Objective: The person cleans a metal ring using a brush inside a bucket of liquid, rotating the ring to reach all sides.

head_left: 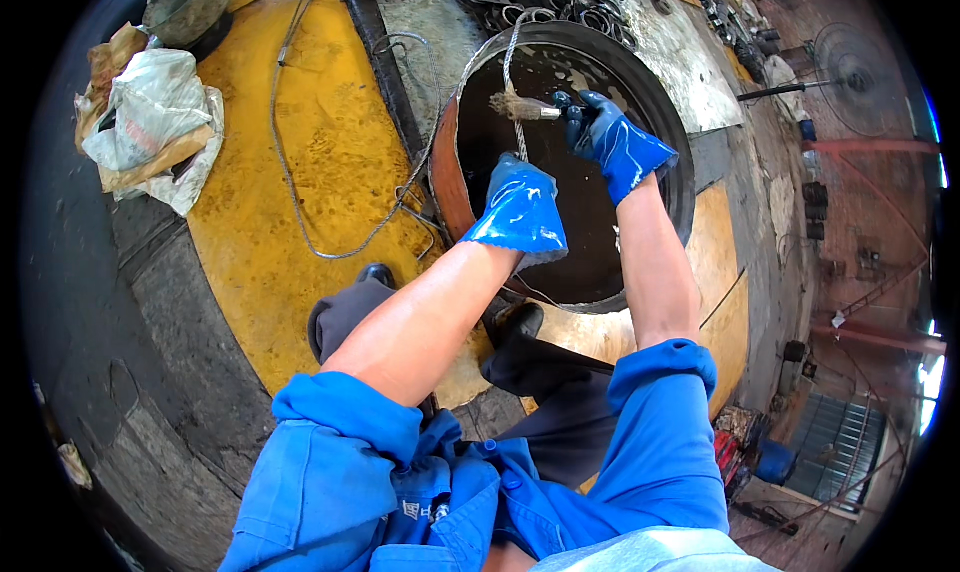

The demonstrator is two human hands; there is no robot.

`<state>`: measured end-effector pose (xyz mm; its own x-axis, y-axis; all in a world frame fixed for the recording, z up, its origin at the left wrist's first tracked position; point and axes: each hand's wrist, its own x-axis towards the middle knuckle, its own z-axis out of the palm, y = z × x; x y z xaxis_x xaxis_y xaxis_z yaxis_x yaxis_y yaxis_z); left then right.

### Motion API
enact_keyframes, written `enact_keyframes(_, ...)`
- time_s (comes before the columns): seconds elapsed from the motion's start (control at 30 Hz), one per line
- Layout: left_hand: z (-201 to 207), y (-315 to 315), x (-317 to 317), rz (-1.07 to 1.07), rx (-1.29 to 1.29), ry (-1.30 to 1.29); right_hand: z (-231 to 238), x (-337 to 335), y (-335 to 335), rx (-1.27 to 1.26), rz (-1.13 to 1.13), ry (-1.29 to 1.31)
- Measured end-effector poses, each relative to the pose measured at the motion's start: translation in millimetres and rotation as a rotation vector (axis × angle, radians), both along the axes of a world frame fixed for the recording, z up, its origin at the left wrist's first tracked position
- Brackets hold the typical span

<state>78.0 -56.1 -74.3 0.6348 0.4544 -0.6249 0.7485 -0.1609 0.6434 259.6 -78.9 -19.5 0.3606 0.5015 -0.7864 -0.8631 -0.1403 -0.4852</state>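
Head view: crumpled plastic bags (150,122) far left of the round black tank (668,122), on yellow floor (300,172). Loose wire rope (290,162) lying between bags and tank. Left hand (520,207), blue-gloved, clenched on the rope strand (512,62) over the tank opening. Right hand (615,142), gloved, gripping a brush (522,107) against that strand above the tank's dark liquid.

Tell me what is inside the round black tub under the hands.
The round black tub holds dark, glossy liquid. A wire rope runs down toward it through the left hand; the right hand holds a brush over it. The bottom cannot be seen.
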Motion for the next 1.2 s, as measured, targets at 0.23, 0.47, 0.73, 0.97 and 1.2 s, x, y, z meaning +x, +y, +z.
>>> enact_keyframes(0.23,51.7,1.8,-17.7,0.277,-0.067,0.004,40.3,-18.7,-10.2,-0.153,0.209,-0.291)
enact_keyframes(0.47,10.3,-8.2,-2.1,1.013,-0.612,-0.615,35.8,-11.9,1.1,-0.116,0.048,-0.171)
enact_keyframes(0.73,78.3,3.0,-40.7,1.143,-1.156,-0.868,22.2,-1.9,-30.5,-0.036,0.02,-0.189)
enact_keyframes(0.97,47.1,18.0,-22.3,0.781,-0.153,-0.686,32.1,-39.1,-41.0,-0.099,0.201,-0.204)
enact_keyframes(1.2,60.3,21.8,-22.0,0.473,-0.117,-0.407,14.4,-56.2,-91.3,-0.186,0.26,-0.283)
